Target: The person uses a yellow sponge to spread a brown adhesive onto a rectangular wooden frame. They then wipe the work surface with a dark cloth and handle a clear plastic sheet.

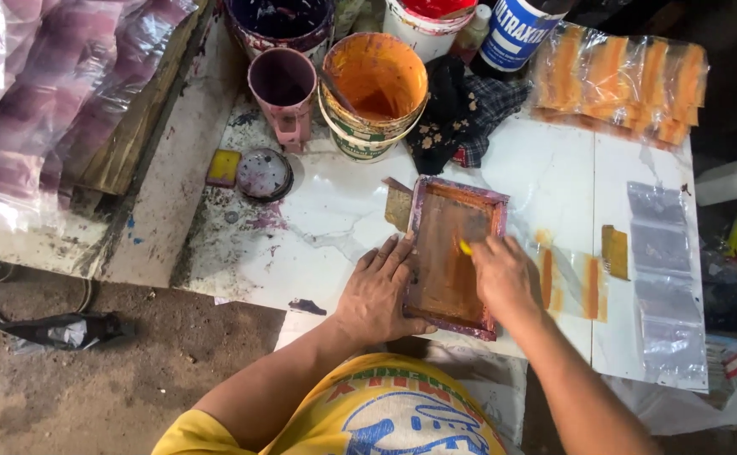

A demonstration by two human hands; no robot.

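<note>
Left hand (378, 291) flat, open, pinning screen frame (452, 253) at 9 o'clock edge; right hand (503, 274) grips yellow squeegee (465, 247) inside; frame long axis 12–6

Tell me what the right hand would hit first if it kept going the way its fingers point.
Probably the far rim of the screen frame: the right hand points up-left across it; beyond lies the dark cloth.

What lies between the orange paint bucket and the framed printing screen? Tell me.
In the head view, mostly bare white tabletop separates the orange paint bucket from the framed printing screen; a small tan scraper piece lies at the frame's upper left corner.
</note>
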